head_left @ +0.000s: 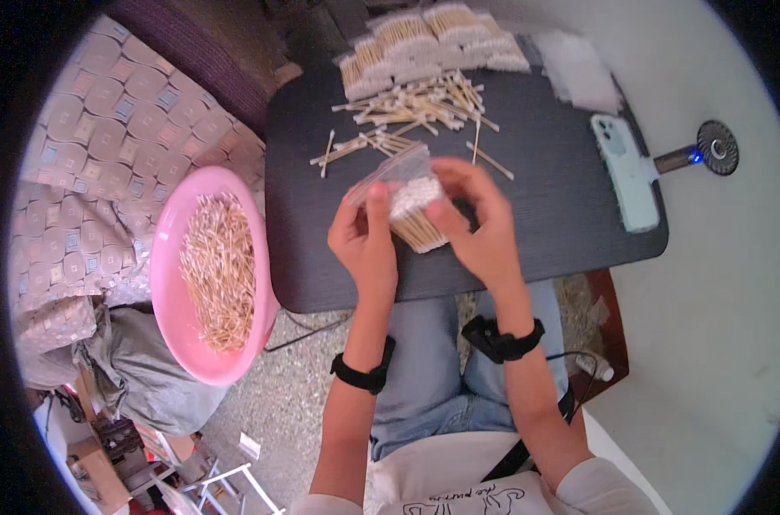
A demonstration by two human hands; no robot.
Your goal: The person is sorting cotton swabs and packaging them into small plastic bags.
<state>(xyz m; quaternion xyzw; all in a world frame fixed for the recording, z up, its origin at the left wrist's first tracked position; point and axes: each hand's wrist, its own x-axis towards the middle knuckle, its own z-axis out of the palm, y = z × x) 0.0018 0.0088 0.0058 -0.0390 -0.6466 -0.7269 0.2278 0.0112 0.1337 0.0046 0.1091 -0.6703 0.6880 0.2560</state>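
Note:
Between my two hands, above the near half of the dark table [312, 266], is a clear zip bag of cotton swabs [419, 225]. White tips show at its top and wooden sticks below. My left hand [368, 236] pinches the left side of the bag, its thumb on the clear upper part. On the other side, my right hand [484, 219] grips the bag with the thumb on the front and fingers behind. Just beyond the hands lies a loose heap of cotton swabs [420, 107], with a few strays around it.
Filled swab bags [433, 43] are stacked at the far edge, beside empty clear bags [579, 73]. A pale phone [626, 172] and small fan [716, 148] are at the right. Left of the table stands a pink basin [168, 292] full of swabs. A white wall borders the right.

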